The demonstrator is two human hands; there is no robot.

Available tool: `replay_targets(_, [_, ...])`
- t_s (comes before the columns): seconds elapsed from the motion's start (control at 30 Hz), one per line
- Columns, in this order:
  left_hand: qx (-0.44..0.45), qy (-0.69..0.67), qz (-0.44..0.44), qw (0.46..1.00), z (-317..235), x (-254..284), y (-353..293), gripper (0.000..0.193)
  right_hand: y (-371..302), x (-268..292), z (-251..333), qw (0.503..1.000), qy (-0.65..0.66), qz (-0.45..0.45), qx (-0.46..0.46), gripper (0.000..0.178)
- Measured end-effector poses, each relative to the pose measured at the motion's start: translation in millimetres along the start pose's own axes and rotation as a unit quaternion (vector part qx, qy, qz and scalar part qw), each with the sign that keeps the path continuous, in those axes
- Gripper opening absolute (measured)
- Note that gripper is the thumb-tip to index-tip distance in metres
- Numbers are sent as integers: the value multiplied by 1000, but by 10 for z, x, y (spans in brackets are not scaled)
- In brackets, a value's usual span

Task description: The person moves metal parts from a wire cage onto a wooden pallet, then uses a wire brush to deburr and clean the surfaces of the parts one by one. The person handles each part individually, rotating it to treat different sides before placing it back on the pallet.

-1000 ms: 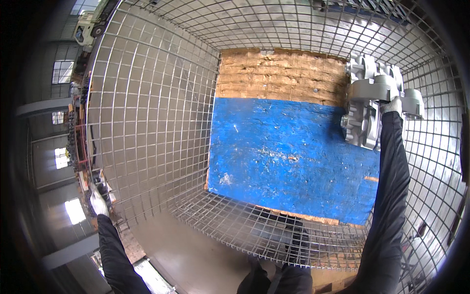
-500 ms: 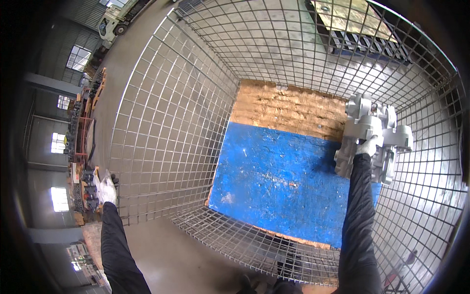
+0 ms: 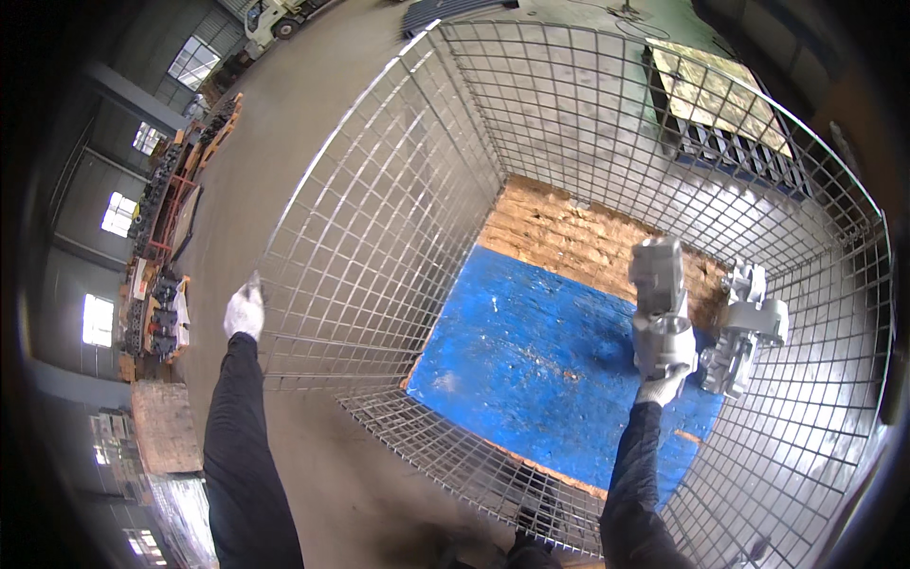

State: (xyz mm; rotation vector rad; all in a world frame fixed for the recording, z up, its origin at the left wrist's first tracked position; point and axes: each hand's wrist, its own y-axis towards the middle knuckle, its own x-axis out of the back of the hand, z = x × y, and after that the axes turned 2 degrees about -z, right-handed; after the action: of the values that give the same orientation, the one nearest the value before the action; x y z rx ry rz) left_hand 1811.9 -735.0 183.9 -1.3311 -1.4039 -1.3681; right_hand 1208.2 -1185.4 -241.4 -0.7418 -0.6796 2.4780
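In the head view, the right hand (image 3: 664, 387), in a white glove with a dark sleeve, sits at 4 o'clock. Its grip is clamped on the lower end of 1 grey metal casting (image 3: 659, 308), which has rounded ends and points up toward 12 o'clock from the hand. The casting shows against the blue board (image 3: 531, 351) and the bare wood strip (image 3: 559, 223) that form the cage floor; I cannot tell whether its underside touches them. Just beside it, toward 3 o'clock, more grey castings (image 3: 749, 327) stand against the mesh.

The left hand (image 3: 245, 313), also white-gloved, is at 9 o'clock near the wall of the wire cage (image 3: 436, 27). I cannot tell whether its grip is apart or together, or whether it touches the wire.

Outside the cage, a low platform (image 3: 711, 85) with a pale top lies at 2 o'clock, and a light-coloured truck (image 3: 270, 24) stands at 11 o'clock. Loaded pallets (image 3: 163, 318) line the floor at 9 o'clock, and a wooden crate (image 3: 166, 427) sits at 8 o'clock.
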Motion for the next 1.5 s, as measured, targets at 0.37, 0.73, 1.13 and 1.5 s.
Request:
replay_targets(0.37, [0, 28, 5, 1000, -359, 205, -236, 70, -510, 413, -655, 918, -352, 141, -113, 62])
replay_targets(0.73, [-32, 7, -1, 999, -321, 268, -318, 74, -1604, 860, 44, 819, -440, 224, -293, 29])
replay_targets(1.13, [-48, -81, -21, 995, -284, 181, -213, 68, -3741, 1008, 1667, 847, -494, 195, 31, 71])
replay_targets(1.5, [-144, -461, 509, 713, 695, -55, -3518, 59, -7438, 660, 2016, 883, -441, -133, 92, 47])
